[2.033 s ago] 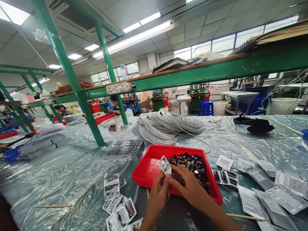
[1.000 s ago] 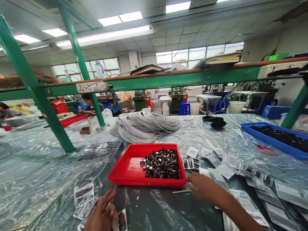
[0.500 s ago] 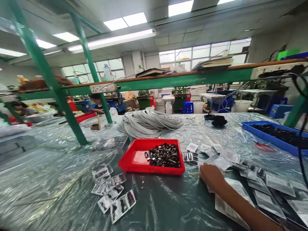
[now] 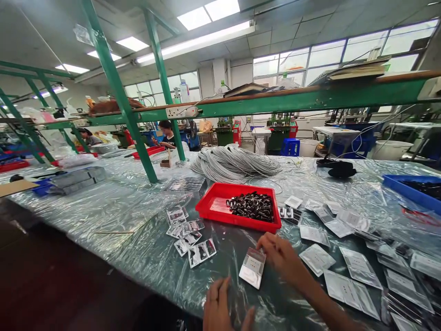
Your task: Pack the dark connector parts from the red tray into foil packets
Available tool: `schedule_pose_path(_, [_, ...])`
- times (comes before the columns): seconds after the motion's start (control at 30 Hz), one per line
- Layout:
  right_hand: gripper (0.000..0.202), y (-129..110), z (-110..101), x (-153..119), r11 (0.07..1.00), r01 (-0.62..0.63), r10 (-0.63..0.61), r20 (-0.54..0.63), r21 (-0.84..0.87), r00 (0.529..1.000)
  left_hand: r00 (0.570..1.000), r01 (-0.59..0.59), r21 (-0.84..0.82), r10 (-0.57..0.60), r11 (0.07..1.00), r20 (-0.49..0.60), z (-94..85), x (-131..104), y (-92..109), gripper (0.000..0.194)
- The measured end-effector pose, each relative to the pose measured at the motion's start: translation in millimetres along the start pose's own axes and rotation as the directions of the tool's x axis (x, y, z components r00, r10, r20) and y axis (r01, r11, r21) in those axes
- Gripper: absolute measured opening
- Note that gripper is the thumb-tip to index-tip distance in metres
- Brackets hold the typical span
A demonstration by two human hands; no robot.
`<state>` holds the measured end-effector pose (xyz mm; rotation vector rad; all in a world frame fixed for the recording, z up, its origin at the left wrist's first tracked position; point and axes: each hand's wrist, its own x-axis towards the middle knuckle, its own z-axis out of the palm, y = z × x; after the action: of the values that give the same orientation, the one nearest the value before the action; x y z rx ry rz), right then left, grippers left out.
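Note:
My right hand (image 4: 279, 255) pinches the upper right corner of a small flat silvery-clear packet (image 4: 252, 269) at the near side of the table. Close to the packet's lower left, my left hand (image 4: 220, 307) has its fingers apart and holds nothing. Behind them stands a red tray (image 4: 213, 205), its right part filled with small dark shiny pieces (image 4: 253, 205). To the left of the packet lies a loose group of opened-looking packets (image 4: 202, 252) with dark parts in them. Many similar pale packets (image 4: 351, 289) are spread to the right of my right arm.
Behind the red tray lies a big coil of grey cable (image 4: 236, 163). A blue tray (image 4: 406, 186) with dark items is at the far right. Green posts (image 4: 139, 147) carry a shelf rail (image 4: 292, 102) over the plastic-covered table. Other people (image 4: 167, 135) sit further back on the left.
My right hand has come from the packets on the right to the middle front, with a packet at its fingers. My left hand has entered at the bottom. The view has turned left.

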<state>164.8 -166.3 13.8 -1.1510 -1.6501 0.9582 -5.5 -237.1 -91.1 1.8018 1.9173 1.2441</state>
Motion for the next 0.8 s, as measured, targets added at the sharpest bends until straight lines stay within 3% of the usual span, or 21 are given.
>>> schedule_pose_path(0.07, [0.054, 7, 5, 10, 0.933, -0.131, 0.131, 0.025, 0.335, 0.991, 0.997, -0.010, 0.178, -0.004, 0.984, 0.083, 8.6, 7, 16, 0.072])
schedule_pose_path(0.13, [0.057, 15, 16, 20, 0.828, -0.170, 0.155, 0.074, 0.534, 0.985, 0.983, -0.029, 0.288, -0.025, 0.957, 0.182, 14.6, 18, 32, 0.065])
schedule_pose_path(0.23, [0.055, 23, 36, 30, 0.786, -0.113, 0.101, 0.054, 0.607, 0.993, 0.950, -0.088, 0.290, -0.007, 0.953, 0.312, 14.1, 39, 42, 0.051])
schedule_pose_path(0.37, [0.057, 34, 56, 35, 0.833, -0.138, 0.102, 0.096, 0.535, 0.990, 0.884, -0.111, 0.144, 0.031, 0.983, 0.467, 2.3, 58, 31, 0.056])
schedule_pose_path(0.43, [0.061, 43, 63, 35, 0.806, -0.182, 0.140, 0.117, 0.563, 0.983, 0.873, -0.091, 0.098, 0.032, 0.991, 0.486, -0.4, 60, 25, 0.056])
schedule_pose_path(0.6, [0.061, 57, 75, 39, 0.590, -0.227, 0.185, 0.144, 0.775, 0.972, 0.897, -0.050, 0.085, 0.008, 0.995, 0.442, 5.0, 57, 24, 0.053])
schedule_pose_path(0.67, [0.060, 57, 77, 41, 0.578, -0.225, 0.178, 0.148, 0.784, 0.973, 0.900, -0.040, 0.085, -0.002, 0.996, 0.437, 7.0, 57, 25, 0.051])
schedule_pose_path(0.8, [0.058, 60, 80, 42, 0.639, -0.202, 0.152, 0.136, 0.742, 0.979, 0.919, 0.014, 0.069, -0.040, 0.998, 0.392, 10.9, 59, 22, 0.054])
